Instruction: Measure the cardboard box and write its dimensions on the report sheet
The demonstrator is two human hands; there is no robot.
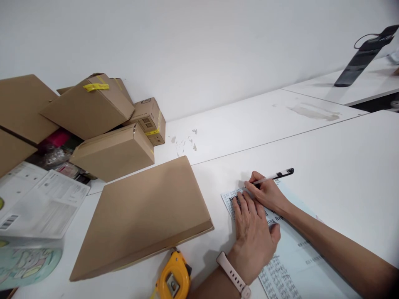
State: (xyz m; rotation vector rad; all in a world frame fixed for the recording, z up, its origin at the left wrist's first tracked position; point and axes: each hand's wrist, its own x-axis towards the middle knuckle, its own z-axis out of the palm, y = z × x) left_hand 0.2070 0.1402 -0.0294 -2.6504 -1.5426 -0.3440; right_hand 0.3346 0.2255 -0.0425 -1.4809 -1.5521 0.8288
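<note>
My right hand [269, 192] grips a black-and-clear pen [276, 176], its tip down near the top edge of a pale blue printed booklet [299, 257]. Handwriting covers the booklet's left margin and upper corner. Flat on the cover lies my left hand [251, 222], fingers stretched out and pressing the paper beside the pen. A pale pink watch band circles the left wrist. The pen's tip is partly hidden by my fingers. Left of the hands is a flat brown cardboard box [146, 211], and a yellow tape measure [173, 277] sits at its front edge.
Several cardboard boxes [112, 153] are piled at the back left against the white wall. A printed plastic package [37, 199] and a mint-green patterned item [28, 265] lie at the far left. A dark water bottle [358, 62] stands at the back right. A seam crosses the white table [352, 166].
</note>
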